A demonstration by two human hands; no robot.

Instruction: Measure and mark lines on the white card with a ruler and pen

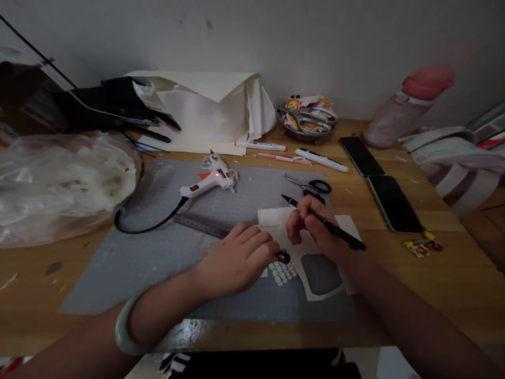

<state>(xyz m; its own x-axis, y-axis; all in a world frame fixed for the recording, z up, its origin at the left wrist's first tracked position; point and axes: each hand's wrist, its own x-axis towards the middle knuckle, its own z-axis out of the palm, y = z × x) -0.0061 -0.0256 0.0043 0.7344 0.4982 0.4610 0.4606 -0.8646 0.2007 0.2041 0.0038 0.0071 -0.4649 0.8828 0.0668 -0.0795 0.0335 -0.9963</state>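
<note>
My left hand (240,258) is closed over a dark grey ruler (200,226) on the cutting mat. A dark rounded end pokes out by my thumb, in line with the ruler. In my right hand (315,226) is a black pen (335,229), raised above the paper with its tip pointing up and left. Below the hands lies white paper (310,289) with a dark grey painted patch (321,275). A drawn rectangle (269,217) shows on the paper beyond my left hand. Small whitish rounded shapes (282,272) outlined in black lie beside my left thumb.
A white glue gun (209,181) with a lit red light rests on the cutting mat (158,263). Black-handled scissors (310,187), markers (321,159) and two phones (394,202) lie beyond. A pink bottle (406,108), metal bowl (307,121) and plastic bag (67,184) surround the mat.
</note>
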